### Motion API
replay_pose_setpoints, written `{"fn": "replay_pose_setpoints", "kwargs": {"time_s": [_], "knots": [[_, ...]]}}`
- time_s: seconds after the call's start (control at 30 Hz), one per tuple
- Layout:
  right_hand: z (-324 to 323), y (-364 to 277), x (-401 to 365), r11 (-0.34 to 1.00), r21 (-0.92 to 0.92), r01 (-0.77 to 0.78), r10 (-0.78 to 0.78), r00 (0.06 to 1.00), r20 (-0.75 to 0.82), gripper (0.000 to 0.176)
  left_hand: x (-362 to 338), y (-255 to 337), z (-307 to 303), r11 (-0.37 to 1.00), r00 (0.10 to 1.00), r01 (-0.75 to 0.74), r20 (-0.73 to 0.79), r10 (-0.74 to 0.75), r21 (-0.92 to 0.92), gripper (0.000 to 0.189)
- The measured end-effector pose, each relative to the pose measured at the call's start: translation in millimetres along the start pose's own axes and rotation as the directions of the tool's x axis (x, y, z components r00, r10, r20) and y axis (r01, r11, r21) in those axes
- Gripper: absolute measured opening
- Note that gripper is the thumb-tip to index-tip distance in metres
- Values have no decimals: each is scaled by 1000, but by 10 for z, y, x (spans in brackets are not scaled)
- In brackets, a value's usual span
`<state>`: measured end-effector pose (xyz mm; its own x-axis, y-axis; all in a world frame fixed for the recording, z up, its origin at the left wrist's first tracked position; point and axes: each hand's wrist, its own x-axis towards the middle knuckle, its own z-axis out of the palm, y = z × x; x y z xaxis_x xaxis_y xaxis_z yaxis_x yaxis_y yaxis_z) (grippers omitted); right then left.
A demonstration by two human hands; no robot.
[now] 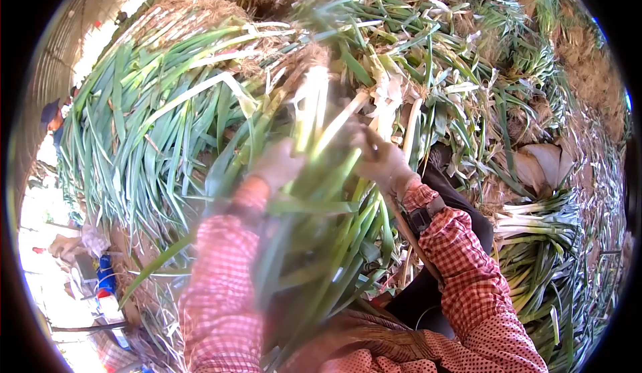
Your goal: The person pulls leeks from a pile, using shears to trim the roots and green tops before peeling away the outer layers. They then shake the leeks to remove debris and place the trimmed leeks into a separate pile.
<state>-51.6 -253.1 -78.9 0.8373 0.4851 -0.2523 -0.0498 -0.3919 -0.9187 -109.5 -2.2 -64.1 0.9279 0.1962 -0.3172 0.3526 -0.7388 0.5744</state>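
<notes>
My left hand (277, 164), in a light glove, grips a bunch of green onions (314, 232) near its white stalks. The bunch runs from my lap up to pale stems and a clump of roots (309, 55). Gloved too, my right hand (381, 162) pinches the outer skin of one white stalk beside the bunch. A thin stick or tool handle (411, 236) runs down from that hand along my wrist. Both sleeves are red checked cloth, with a dark watch band on the right wrist.
A large heap of green onions (147, 119) fills the left and top. Peeled skins and dry trimmings (535, 162) lie at the right, next to a stack of cleaned white stalks (535, 222). A person in a blue cap (52, 115) is at the far left.
</notes>
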Motion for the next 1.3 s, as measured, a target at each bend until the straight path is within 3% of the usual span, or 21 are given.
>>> {"fn": "replay_pose_setpoints", "kwargs": {"time_s": [0.03,0.1,0.13,0.17,0.2,0.27,0.33,0.37,0.4,0.5,0.57,0.6,0.7,0.73,0.83,0.97,1.03,1.07,1.17,1.2,1.3], "knots": [[-26,199,72,998,56,27,-23,998,-66,94,-108,201,29,999,997,46,66,-48,29,41],[-55,72,-43,989,-120,85,-82,996,29,85,-144,266,276,921,953,-216,276,126,324,39],[-48,-76,-62,963,-239,125,-90,984,153,87,-203,282,407,936,942,-208,316,113,284,39],[-6,-21,21,936,-274,220,-168,965,199,87,-338,436,401,910,917,-325,321,237,258,38],[37,33,101,900,-302,313,-245,939,243,87,-321,484,327,800,802,-532,467,372,276,37],[83,30,284,898,-307,316,-228,929,292,85,-39,338,233,688,648,-700,576,499,191,36],[153,-126,470,877,-406,259,-123,936,330,78,359,252,114,820,890,-364,426,165,441,34],[168,-153,589,870,-418,260,-128,939,318,78,545,231,43,829,947,-169,320,-13,534,34],[180,-160,717,865,-429,259,-131,943,305,79,633,128,-13,931,998,-63,35,54,361,33],[334,-126,1208,861,-476,182,-104,977,185,68,1221,-374,152,949,949,56,-311,45,311,30],[456,-6,1543,901,-392,183,-164,983,82,65,1376,-421,234,962,937,66,-348,31,265,31],[440,26,1603,913,-363,188,-189,981,35,74,1444,-430,284,968,932,68,-361,25,240,31],[325,-74,1382,970,-207,126,-99,986,136,79,1837,-691,440,992,973,83,-222,-60,94,38],[328,28,1269,942,-290,171,-118,974,193,81,1848,-692,349,994,993,106,-60,-105,17,51],[208,51,648,885,-341,317,-218,929,298,85,1622,-463,348,980,978,152,-164,-130,127,50],[189,-78,443,911,-362,195,-135,973,185,87,1335,-156,342,929,963,215,-225,-149,303,44],[247,-167,360,926,-347,152,-90,978,187,86,1361,-198,327,936,947,261,-251,-200,235,48],[275,-138,306,908,-349,233,-173,965,196,86,1372,-217,314,939,938,282,-264,-226,197,50],[194,-240,318,943,-332,25,31,986,163,76,1205,-216,265,935,938,284,-265,-225,212,52],[182,-122,389,965,-258,45,-16,994,112,74,1206,-247,247,931,943,296,-221,-249,215,55],[249,-211,394,947,-289,139,-65,965,253,74,1287,-365,327,917,933,337,-209,-293,215,55]]}}
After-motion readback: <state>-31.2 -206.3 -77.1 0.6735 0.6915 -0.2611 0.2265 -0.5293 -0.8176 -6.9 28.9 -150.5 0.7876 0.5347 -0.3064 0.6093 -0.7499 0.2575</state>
